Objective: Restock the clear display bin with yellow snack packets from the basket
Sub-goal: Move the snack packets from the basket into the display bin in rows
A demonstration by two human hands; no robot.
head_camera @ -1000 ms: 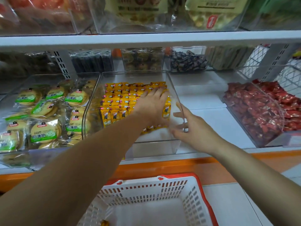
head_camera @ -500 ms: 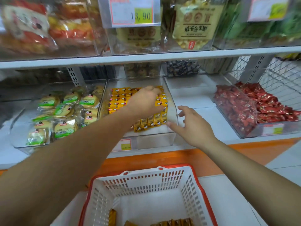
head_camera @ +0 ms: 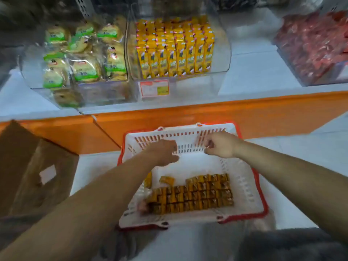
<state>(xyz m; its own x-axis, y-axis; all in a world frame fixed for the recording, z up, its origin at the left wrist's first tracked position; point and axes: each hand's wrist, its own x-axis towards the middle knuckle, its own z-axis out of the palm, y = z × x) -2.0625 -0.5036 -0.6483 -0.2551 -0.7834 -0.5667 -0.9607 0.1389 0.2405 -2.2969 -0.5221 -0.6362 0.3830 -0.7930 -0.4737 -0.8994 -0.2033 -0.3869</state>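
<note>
Left hand (head_camera: 165, 152) and right hand (head_camera: 220, 146) are held apart over the far end of the basket (head_camera: 246, 189). Right fingers are curled into a fist with nothing seen inside; left grip cannot be told, blurred. Yellow snack packets (head_camera: 190, 194) are packed in rows at the basket's near end. Clear display bin (head_camera: 224, 59) is seen beyond the basket, with more packets stood upright inside. Cardboard box (head_camera: 28, 166) is placed left of the basket

1. The basket (head_camera: 243, 178) is white slotted plastic with a red rim.
2. Its snack packets (head_camera: 190, 196) are orange-yellow with dark brown patches.
3. The shelved packets (head_camera: 175, 51) are bright yellow with small dark-and-white figures.
4. The pastries (head_camera: 84, 53) are pale yellow with green labels.
5. The wrapped sweets (head_camera: 312, 44) are red.
6. The shelf edge (head_camera: 188, 115) is orange.
7. The cardboard box (head_camera: 28, 166) is brown.
8. The price tag (head_camera: 154, 88) is red-bordered with a yellow patch.
</note>
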